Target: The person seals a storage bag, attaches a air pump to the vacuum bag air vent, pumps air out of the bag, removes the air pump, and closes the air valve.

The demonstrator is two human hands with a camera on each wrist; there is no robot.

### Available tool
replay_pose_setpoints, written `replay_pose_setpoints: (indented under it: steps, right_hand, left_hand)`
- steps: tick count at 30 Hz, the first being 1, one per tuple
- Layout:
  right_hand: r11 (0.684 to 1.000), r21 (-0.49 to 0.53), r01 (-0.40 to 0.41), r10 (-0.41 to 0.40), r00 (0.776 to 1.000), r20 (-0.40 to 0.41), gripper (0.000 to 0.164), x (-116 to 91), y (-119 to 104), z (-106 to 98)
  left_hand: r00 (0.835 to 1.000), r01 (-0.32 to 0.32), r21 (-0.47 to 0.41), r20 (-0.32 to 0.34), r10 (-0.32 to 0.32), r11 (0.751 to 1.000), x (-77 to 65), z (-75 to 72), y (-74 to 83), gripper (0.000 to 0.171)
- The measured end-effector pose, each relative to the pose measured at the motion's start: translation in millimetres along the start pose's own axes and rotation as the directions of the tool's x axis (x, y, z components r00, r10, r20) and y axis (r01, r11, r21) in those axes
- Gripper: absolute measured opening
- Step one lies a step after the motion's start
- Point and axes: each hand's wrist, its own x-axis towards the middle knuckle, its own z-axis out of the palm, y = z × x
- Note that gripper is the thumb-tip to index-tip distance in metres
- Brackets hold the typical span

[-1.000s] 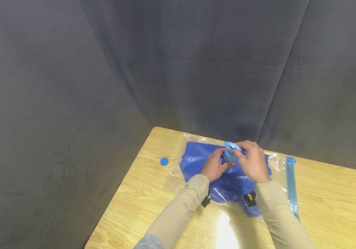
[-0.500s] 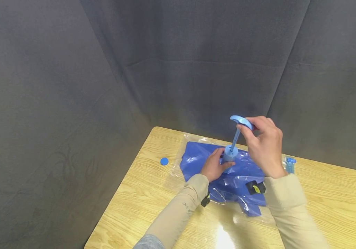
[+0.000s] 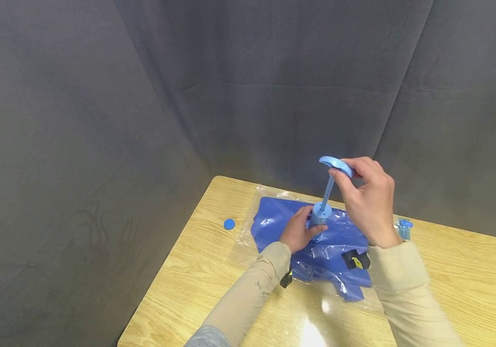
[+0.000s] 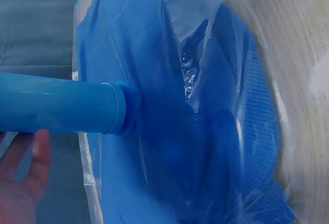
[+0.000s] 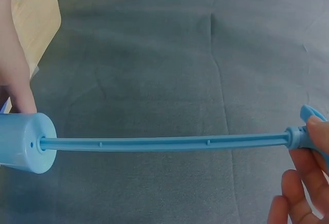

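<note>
Pump (image 3: 320,215) roughly upright on the clear bag (image 3: 245,241) of blue cloth (image 3: 269,214), near the desk's (image 3: 469,265) far edge; held round the barrel (image 4: 56,103) by the left grip (image 3: 298,232), pinched at the handle (image 3: 335,165) by the right grip (image 3: 368,200), rod (image 3: 328,193) well out. Looks like mid-pumping, top of a stroke. Next, probably, push straight down, base (image 4: 115,108) kept seated; leave the blue disc (image 3: 229,224) (valve cap, perhaps) toward the far-left corner.

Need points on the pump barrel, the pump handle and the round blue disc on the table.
Pump barrel (image 4: 61,105), left wrist view: middle of its smooth side.
Pump handle (image 3: 336,164), head view: middle of its curved top.
Round blue disc (image 3: 229,224), head view: center of its upper face.
</note>
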Motion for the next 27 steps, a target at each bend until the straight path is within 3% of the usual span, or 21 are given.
replay_pose_setpoints:
  steps: [18, 27]
  right_hand:
    - [0.996, 0.011, -0.088, 0.087, 0.995, 0.041, 0.012, -3, 3, 1]
    - [0.984, -0.083, -0.157, 0.167, 0.978, 0.125, 0.012, -22, 34, 12]
  left_hand:
    - [1.000, 0.005, -0.001, -0.009, -0.005, 1.000, 0.3, 2.9, -0.4, 0.053]
    - [1.000, 0.016, -0.001, -0.007, -0.016, 1.000, -0.3, 2.1, -1.1, 0.052]
